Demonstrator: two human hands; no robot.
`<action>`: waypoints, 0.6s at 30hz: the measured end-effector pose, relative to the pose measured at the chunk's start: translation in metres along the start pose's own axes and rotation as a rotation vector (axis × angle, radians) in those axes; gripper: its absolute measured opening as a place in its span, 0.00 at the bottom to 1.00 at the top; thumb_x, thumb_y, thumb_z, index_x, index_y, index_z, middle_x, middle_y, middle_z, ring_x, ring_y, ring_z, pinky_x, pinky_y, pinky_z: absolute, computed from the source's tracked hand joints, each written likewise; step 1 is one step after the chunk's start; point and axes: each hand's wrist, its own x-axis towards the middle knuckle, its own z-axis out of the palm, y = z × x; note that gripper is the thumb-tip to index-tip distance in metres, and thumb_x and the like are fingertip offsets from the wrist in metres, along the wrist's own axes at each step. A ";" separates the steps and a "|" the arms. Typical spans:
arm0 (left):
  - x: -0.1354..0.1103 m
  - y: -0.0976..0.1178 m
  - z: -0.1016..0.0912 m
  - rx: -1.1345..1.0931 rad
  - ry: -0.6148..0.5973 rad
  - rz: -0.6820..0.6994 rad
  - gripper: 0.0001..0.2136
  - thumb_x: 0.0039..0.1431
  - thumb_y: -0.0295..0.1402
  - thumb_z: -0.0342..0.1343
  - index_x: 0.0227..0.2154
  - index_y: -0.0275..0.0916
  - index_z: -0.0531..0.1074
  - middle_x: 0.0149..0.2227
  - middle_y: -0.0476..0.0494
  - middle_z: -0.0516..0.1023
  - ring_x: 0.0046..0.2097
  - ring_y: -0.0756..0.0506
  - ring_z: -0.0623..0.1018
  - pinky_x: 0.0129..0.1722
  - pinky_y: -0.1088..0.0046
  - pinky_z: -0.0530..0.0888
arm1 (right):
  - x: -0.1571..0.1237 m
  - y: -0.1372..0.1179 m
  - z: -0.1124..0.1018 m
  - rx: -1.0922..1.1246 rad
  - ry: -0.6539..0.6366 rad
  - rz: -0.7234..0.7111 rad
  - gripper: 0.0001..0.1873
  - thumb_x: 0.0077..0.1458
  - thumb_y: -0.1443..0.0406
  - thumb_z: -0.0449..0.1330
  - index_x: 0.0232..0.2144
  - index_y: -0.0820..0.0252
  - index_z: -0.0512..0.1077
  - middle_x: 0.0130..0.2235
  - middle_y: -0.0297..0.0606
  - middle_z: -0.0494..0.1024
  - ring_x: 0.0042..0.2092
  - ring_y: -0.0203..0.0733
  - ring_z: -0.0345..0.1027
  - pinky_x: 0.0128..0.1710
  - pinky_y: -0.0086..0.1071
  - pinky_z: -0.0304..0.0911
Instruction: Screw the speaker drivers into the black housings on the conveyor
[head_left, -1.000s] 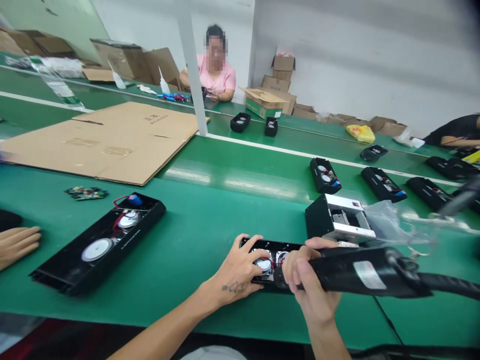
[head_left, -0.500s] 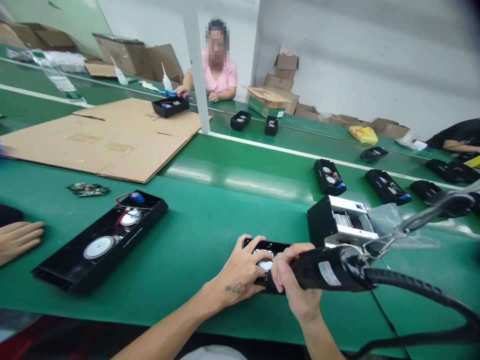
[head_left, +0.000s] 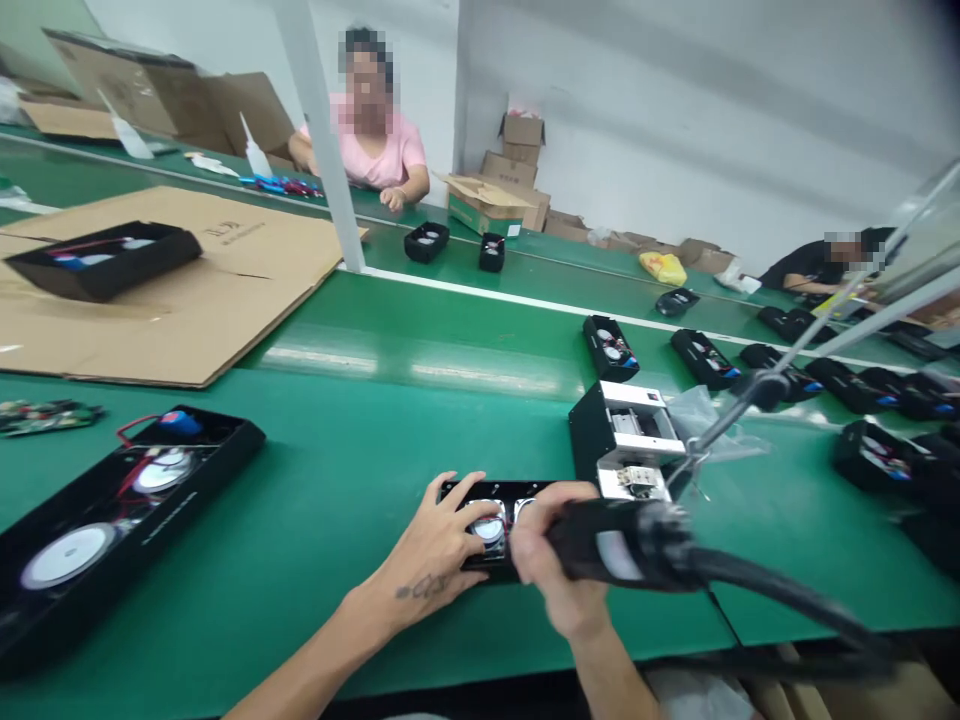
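Head: left hand (head_left: 439,545) grips black housing (head_left: 504,490) on green bench (head_left: 337,480); right hand (head_left: 551,545) clenched on black corded tool (head_left: 619,545), tip hidden. Round drivers (head_left: 489,530) in, housing open; can't tell what's left. Machine (head_left: 600,445) just beyond; bigger open housing (head_left: 142,540) at left. Nothing visibly blocks bench work.

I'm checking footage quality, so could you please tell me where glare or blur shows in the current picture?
Head view: whitish glare streaks on the green belt; head view: the black cable smeared by blur at lower right; head view: the pale label on the black tool too blurred to read.
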 end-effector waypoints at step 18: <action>0.043 0.034 -0.001 0.072 -0.067 0.071 0.16 0.60 0.46 0.72 0.40 0.41 0.78 0.33 0.46 0.86 0.70 0.27 0.72 0.75 0.30 0.50 | 0.056 -0.007 -0.137 -0.187 0.340 0.093 0.19 0.57 0.60 0.74 0.45 0.56 0.71 0.19 0.21 0.70 0.17 0.33 0.61 0.20 0.30 0.59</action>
